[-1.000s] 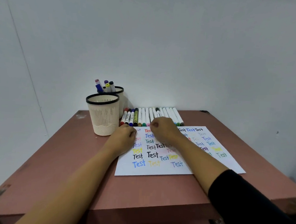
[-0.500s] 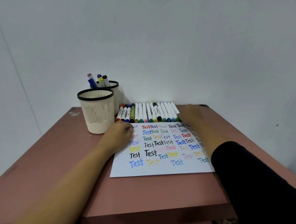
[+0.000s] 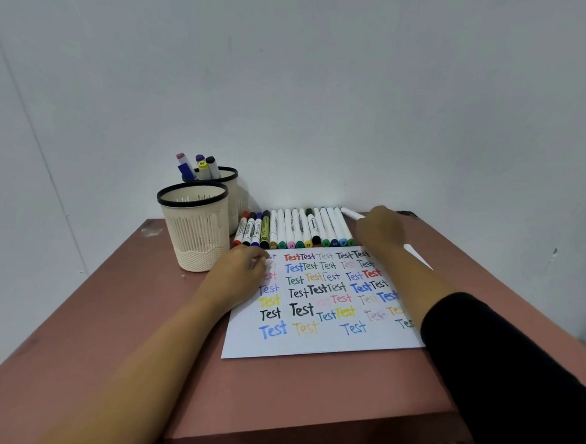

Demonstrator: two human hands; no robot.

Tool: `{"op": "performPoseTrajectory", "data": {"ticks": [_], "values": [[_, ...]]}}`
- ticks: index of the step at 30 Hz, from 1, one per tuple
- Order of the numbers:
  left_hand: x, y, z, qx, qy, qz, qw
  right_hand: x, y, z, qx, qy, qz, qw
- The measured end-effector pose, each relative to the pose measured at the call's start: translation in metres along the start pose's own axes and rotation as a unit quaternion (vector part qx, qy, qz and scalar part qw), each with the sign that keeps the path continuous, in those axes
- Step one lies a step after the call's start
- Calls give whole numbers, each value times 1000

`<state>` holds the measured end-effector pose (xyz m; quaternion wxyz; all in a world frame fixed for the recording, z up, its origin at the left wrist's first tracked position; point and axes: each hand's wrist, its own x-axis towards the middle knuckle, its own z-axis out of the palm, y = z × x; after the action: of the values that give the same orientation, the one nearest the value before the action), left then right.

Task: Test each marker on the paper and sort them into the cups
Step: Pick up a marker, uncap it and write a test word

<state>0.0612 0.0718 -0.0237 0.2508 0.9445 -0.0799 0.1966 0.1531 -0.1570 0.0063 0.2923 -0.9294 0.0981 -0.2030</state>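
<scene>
Done so far: the paper point(image 3: 311, 348) is crowded with "Test" in many colours, so a good deal of testing looks finished. A few sorted markers point(image 3: 204, 168) stand upright in the far cup point(image 3: 231, 174).
Cups: both sit on the bench point(image 3: 274, 392) at the paper's 10 o'clock. The near cup point(image 3: 198, 236) shows nothing above its rim.
Left to do: a long row of markers point(image 3: 294, 228) lies side by side along the paper's 12 o'clock edge, capped and unsorted. By that count most of the sorting lies ahead.
Step in hand: the right hand point(image 3: 380, 230) is at the row's 3 o'clock end. Its grip is closed on a white marker point(image 3: 351, 213), which juts out toward 10 o'clock, angled away from the row.
Other hand: the left hand point(image 3: 240, 275) rests on the paper's 9 o'clock edge with curled fingers. Whether its grip encloses anything cannot be told.
</scene>
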Motion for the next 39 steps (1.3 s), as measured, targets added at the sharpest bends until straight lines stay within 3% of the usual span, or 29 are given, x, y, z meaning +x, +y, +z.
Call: {"op": "performPoseTrajectory", "data": {"ticks": [7,14,21,28,32,36,39], "values": [[-1,0,0,-28,39,17,999,-22,-24,-29,222,52,-52,972],[-10,3,-5,-47,95,50,993,-68,-38,-35,420,-87,-18,903],[-11,-4,-4,12,113,84,990,-94,-32,-24,441,-159,-29,883],[-16,3,-3,-12,60,126,990,-100,-34,-21,554,-164,63,814],[-16,6,-4,-7,46,124,991,-104,-37,-21,576,-172,87,794],[-17,10,-5,-35,44,125,991,-108,-40,-18,596,-261,81,755],[-22,14,-6,-50,45,140,988,-114,-41,-12,563,-319,31,761]]}}
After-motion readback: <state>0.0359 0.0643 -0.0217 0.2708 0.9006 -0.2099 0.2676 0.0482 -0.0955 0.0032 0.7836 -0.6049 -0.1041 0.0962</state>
